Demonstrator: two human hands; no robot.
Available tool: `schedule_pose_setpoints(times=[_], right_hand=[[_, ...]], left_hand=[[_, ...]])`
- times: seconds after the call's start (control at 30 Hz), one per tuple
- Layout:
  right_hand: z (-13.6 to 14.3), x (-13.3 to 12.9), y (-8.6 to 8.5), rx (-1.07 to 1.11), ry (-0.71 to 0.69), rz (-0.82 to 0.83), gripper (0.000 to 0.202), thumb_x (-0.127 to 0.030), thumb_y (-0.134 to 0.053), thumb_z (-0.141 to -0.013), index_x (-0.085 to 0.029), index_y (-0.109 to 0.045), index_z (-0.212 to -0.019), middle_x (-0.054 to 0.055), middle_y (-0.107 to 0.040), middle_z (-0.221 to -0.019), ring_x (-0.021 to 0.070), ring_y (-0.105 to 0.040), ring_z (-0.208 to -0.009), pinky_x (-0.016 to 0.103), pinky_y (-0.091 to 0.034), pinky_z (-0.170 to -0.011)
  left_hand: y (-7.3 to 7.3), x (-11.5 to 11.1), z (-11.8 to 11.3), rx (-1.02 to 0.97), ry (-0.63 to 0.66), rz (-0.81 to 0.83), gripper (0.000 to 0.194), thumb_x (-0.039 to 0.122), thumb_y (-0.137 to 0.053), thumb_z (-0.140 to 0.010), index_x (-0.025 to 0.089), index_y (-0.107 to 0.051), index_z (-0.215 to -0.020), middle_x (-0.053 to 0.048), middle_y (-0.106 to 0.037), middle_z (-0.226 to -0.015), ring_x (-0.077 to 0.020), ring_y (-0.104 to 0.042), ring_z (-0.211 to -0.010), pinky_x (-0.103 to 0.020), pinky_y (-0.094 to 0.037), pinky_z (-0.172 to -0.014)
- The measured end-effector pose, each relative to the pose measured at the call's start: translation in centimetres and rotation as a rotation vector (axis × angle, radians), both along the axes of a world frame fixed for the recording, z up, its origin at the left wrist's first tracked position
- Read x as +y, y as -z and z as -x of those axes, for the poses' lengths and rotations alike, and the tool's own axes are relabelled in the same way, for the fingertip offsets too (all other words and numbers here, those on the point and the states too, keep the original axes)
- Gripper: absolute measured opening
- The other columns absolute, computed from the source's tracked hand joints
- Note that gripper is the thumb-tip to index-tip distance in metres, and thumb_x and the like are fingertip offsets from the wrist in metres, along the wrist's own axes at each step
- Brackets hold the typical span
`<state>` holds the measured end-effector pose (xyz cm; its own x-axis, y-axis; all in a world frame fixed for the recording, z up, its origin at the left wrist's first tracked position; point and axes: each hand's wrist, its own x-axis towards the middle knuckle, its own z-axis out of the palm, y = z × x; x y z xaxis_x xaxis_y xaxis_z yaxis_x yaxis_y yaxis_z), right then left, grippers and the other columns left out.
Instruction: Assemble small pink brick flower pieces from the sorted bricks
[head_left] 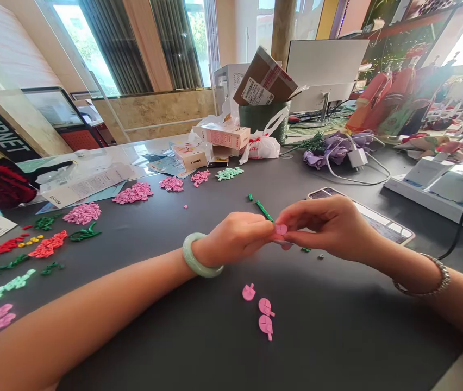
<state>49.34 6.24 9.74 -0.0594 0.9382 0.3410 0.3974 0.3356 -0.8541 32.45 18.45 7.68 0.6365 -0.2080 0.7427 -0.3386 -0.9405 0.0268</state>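
My left hand [242, 234], with a pale green bangle at its wrist, meets my right hand [323, 221] over the dark table. Between their fingertips is a small pink piece [281, 229], pinched by both; its lower part is partly hidden by the fingers. A thin green stick [264, 210] lies just behind the fingertips, and a short green piece [250, 197] is beyond it. Nearer to me on the table lie three round pink pieces with short stems: one [249, 292] at the top, another [265, 307] below it, and the third [266, 325] lowest.
Piles of pink [82, 213], red [48, 245] and green pieces spread over the left side. A phone [378, 220] lies behind my right wrist. Boxes [223, 136], purple flowers [337, 149], a white cable and a power strip [439, 198] stand farther back and right.
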Motion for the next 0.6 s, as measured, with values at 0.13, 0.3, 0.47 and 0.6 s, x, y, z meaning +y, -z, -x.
schedule_pose_setpoints(times=[0.13,0.3,0.47,0.6], right_hand=[[0.05,0.02,0.1,0.004,0.013,-0.029,0.014,-0.033,-0.071,-0.081,-0.022,-0.073,-0.088,0.0,-0.071,-0.071,0.0152,-0.071,-0.063,0.024,-0.056,-0.058],[-0.09,0.13,0.31,-0.059,0.05,-0.073,0.025,-0.045,-0.07,-0.083,-0.02,-0.073,-0.088,0.002,-0.071,-0.069,0.0164,-0.07,-0.06,0.024,-0.054,-0.054],[-0.32,0.24,0.17,-0.248,0.112,-0.238,0.023,-0.041,-0.065,-0.089,-0.021,-0.072,-0.082,0.001,-0.07,-0.063,0.0138,-0.066,-0.055,0.024,-0.051,-0.054],[-0.4,0.24,0.13,-0.291,0.125,-0.306,0.018,-0.037,-0.064,-0.089,-0.023,-0.072,-0.081,0.0,-0.07,-0.064,0.0133,-0.065,-0.055,0.024,-0.052,-0.056]], left_hand=[[-0.16,0.09,-0.18,0.037,0.036,0.113,0.034,0.029,-0.042,-0.102,0.018,-0.047,-0.07,0.004,-0.046,-0.057,-0.008,-0.036,-0.051,-0.019,-0.033,-0.051],[-0.37,0.0,-0.32,0.157,0.046,0.251,0.041,0.037,-0.036,-0.103,0.018,-0.047,-0.069,0.003,-0.049,-0.057,-0.0072,-0.039,-0.05,-0.019,-0.035,-0.052],[-0.45,-0.2,-0.25,0.219,-0.001,0.302,0.042,0.04,-0.035,-0.103,0.017,-0.05,-0.072,0.003,-0.053,-0.059,-0.0066,-0.045,-0.052,-0.017,-0.038,-0.054],[-0.18,0.12,-0.32,0.173,-0.036,0.255,0.045,0.044,-0.034,-0.103,0.016,-0.054,-0.074,0.002,-0.055,-0.059,-0.007,-0.047,-0.052,-0.018,-0.039,-0.053]])
